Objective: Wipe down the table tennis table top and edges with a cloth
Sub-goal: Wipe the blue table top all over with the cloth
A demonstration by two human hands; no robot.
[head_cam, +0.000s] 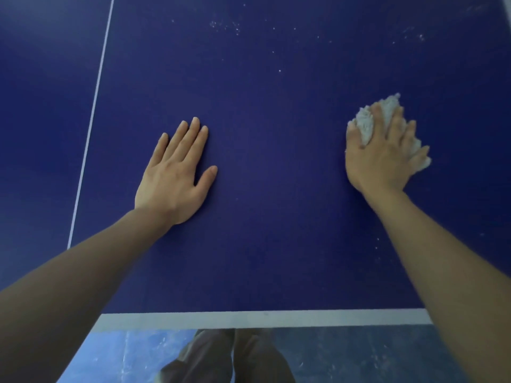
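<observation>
My left hand lies flat and open on the blue table top beside the white centre line, while my right hand presses the bunched white cloth down with straight, spread fingers. Pale specks remain farther out, so I judge much wiping and the near white edge remain; below it shows blue floor.

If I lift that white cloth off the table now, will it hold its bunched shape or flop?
Probably flop: the cloth looks soft and fluffy, bulging between the fingers of the right hand. It likely weighs little and should slide easily on the smooth table.
</observation>
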